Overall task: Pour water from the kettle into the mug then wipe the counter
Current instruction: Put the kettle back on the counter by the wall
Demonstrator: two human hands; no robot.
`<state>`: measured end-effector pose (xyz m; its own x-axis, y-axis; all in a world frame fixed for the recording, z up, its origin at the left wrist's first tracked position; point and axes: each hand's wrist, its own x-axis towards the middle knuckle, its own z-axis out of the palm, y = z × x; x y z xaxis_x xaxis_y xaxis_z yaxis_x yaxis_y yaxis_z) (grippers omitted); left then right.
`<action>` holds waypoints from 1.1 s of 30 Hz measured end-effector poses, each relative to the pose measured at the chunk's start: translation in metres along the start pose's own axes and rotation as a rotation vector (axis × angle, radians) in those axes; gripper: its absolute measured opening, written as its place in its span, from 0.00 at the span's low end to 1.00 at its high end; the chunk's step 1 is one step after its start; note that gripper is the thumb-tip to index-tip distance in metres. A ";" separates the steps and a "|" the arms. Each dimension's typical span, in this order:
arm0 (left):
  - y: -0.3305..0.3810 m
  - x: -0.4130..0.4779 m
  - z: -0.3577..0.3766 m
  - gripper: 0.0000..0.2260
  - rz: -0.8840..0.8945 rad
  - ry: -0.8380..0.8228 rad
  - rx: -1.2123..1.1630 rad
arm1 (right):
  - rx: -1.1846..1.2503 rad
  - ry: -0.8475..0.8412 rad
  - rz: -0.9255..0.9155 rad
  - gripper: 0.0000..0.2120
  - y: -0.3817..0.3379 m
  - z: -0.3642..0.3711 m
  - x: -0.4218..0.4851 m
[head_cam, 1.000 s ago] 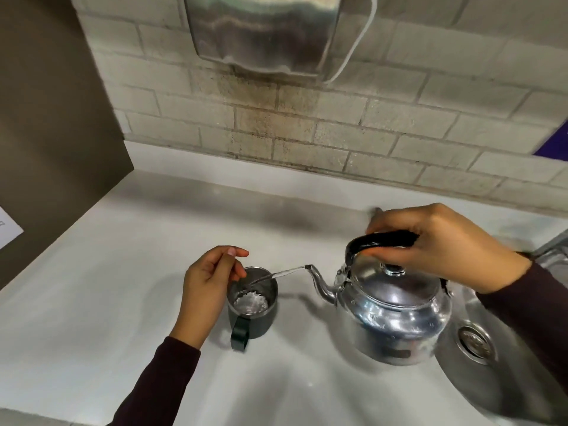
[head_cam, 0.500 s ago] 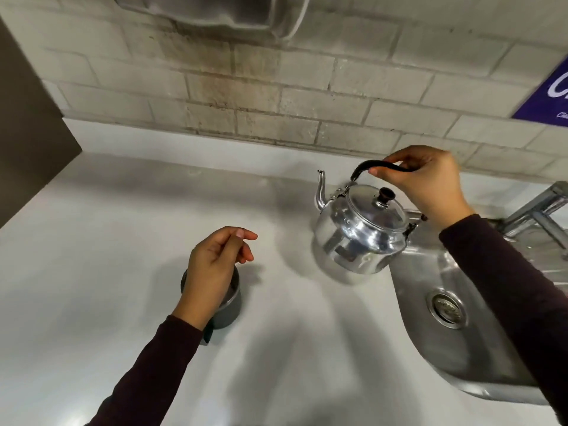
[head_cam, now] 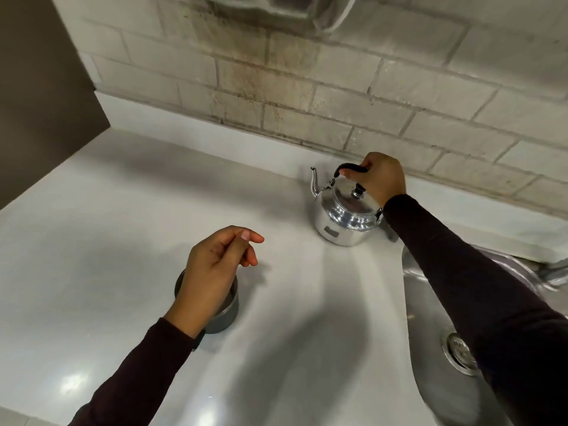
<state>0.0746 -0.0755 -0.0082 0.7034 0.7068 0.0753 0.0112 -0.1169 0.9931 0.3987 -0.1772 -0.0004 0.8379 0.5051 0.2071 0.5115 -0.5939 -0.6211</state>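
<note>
A shiny metal kettle (head_cam: 344,216) stands upright on the white counter (head_cam: 107,241) near the back wall, spout pointing left. My right hand (head_cam: 381,179) grips its black handle from above. A dark metal mug (head_cam: 226,312) sits on the counter nearer to me; most of it is hidden under my left hand (head_cam: 215,269). That hand hovers over the mug's rim with fingers loosely curled and holds nothing. The inside of the mug is not visible.
A steel sink (head_cam: 436,348) with a round drain (head_cam: 459,353) is set into the counter at the right, under my right arm. A brick-tiled wall (head_cam: 338,96) runs behind, with a metal fixture (head_cam: 292,4) mounted above. A dark panel (head_cam: 40,87) bounds the left.
The pouring has stopped. My right hand carried the kettle away from the mug, back and to the right, and set it down by the wall. My left hand stayed over the mug.
</note>
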 end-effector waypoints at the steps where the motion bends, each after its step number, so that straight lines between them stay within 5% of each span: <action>1: 0.000 -0.001 -0.001 0.14 -0.009 0.006 0.001 | -0.027 -0.004 -0.008 0.20 0.000 0.004 0.000; 14: 0.000 -0.010 0.015 0.14 -0.040 -0.092 -0.048 | -0.165 -0.014 -0.222 0.10 0.016 0.036 -0.059; 23: -0.007 -0.015 0.045 0.13 -0.046 -0.253 -0.018 | -0.324 0.041 -0.246 0.16 0.035 0.048 -0.096; 28: -0.021 -0.017 0.062 0.15 -0.114 -0.355 0.007 | -0.165 0.264 0.002 0.18 0.076 0.015 -0.082; 33: -0.045 -0.030 0.073 0.16 -0.204 -0.464 0.053 | -0.102 0.129 0.243 0.17 0.126 0.013 -0.041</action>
<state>0.1048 -0.1423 -0.0620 0.9246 0.3359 -0.1795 0.2086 -0.0524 0.9766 0.4263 -0.2648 -0.0971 0.9520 0.2607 0.1603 0.3043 -0.7507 -0.5864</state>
